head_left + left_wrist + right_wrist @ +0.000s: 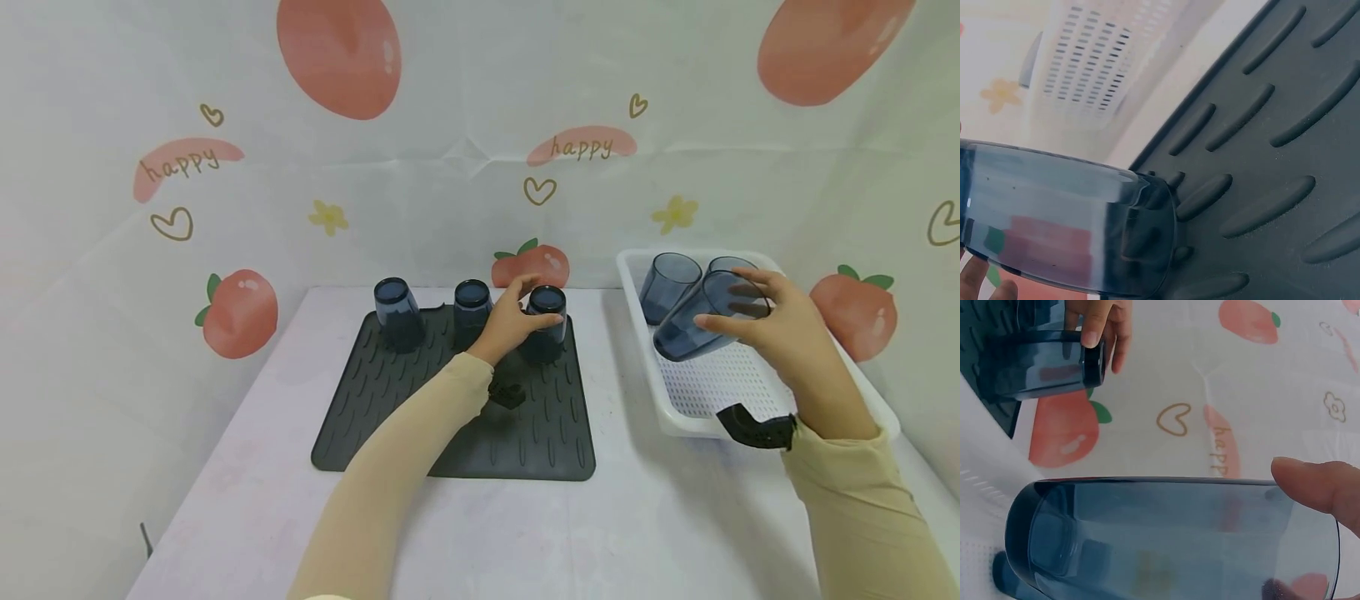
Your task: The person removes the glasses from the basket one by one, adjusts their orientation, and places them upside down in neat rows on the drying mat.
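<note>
Above the white basket point(693, 427), we see the right hand point(783, 321) pinching a tilted blue glass point(686, 329) near its rim, while on the dark mat point(540, 437) the left hand point(510, 323), its far fingers partly hidden, seems to grip an upturned glass point(550, 340) between thumb and fingers.

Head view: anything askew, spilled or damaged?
Nothing looks spilled or damaged. The transparent blue tumbler in the right hand tilts over the white plastic basket, but it's being held. Three inverted transparent blue tumblers stand in a row on the black ridged mat. Only blemish: fold creases in the white fruit-print backdrop.
</note>
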`<state>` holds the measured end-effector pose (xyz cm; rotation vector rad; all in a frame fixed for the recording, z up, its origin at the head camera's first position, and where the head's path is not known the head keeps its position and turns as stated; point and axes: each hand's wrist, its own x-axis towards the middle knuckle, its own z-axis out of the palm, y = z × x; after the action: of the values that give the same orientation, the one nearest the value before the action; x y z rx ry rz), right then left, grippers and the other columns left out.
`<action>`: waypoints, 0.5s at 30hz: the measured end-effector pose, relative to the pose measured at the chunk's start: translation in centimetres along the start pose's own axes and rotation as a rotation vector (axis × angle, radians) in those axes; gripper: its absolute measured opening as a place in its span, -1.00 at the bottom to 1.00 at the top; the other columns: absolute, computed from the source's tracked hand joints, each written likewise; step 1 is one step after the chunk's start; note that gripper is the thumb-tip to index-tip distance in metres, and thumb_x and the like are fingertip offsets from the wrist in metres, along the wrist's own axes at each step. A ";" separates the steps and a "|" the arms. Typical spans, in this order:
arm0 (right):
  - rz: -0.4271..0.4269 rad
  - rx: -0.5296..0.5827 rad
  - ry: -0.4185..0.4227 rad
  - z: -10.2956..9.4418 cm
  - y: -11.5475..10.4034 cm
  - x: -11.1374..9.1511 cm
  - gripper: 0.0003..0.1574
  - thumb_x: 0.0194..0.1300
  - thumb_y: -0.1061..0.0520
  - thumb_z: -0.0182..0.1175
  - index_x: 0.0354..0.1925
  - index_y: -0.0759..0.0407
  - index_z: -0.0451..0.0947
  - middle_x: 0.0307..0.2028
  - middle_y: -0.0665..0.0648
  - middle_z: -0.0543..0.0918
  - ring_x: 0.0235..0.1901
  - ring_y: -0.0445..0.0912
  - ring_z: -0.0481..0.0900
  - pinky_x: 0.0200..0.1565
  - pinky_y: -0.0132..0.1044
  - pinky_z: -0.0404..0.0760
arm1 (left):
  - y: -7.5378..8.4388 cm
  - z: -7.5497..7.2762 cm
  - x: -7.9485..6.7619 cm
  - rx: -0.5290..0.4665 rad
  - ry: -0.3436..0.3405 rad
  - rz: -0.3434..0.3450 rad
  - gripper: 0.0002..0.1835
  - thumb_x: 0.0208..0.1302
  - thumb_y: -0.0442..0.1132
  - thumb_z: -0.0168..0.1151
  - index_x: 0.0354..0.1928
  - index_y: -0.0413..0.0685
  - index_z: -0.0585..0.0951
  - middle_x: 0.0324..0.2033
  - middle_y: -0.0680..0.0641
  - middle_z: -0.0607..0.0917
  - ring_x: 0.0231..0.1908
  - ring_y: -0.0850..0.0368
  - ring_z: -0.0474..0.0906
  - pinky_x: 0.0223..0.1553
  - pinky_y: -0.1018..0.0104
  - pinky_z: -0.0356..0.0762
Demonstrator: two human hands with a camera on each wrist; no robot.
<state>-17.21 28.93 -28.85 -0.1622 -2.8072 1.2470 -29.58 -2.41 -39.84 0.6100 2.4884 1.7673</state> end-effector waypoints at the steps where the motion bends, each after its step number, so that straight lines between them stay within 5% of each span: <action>1: 0.000 0.001 0.010 0.0 -0.2 -0.2 0.16 0.08 -0.29 0.39 0.50 -0.18 0.03 0.37 0.13 0.28 0.09 -0.25 0.38 -0.10 -0.48 0.37 | 0.1 -0.1 -0.1 0.004 -0.003 0.006 -0.15 0.13 -0.08 0.45 0.42 0.08 0.22 0.40 -0.03 0.29 0.43 -0.01 0.15 0.41 0.24 0.17; 5: -0.003 0.011 0.046 0.0 -0.7 -1.0 0.14 0.07 -0.27 0.41 0.49 -0.24 0.05 0.28 0.03 0.37 -0.09 -0.51 0.33 -0.18 -0.59 0.35 | 0.4 -0.4 -0.5 0.014 -0.009 0.022 -0.16 0.14 -0.08 0.44 0.42 0.10 0.23 0.41 -0.03 0.28 0.44 -0.04 0.14 0.42 0.21 0.18; 15: -0.031 0.046 0.069 0.4 -1.6 -2.2 0.10 0.06 -0.24 0.42 0.47 -0.25 0.10 0.22 -0.02 0.40 -0.06 -0.48 0.36 -0.25 -0.74 0.41 | 1.1 -1.0 -1.9 0.019 0.005 0.101 -0.20 0.13 -0.07 0.44 0.39 0.20 0.28 0.38 0.03 0.31 0.41 0.16 0.19 0.41 0.26 0.19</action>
<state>-15.17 27.30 -27.91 -0.1551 -2.7101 1.2720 -27.76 -3.64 -38.87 0.7458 2.5224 1.7815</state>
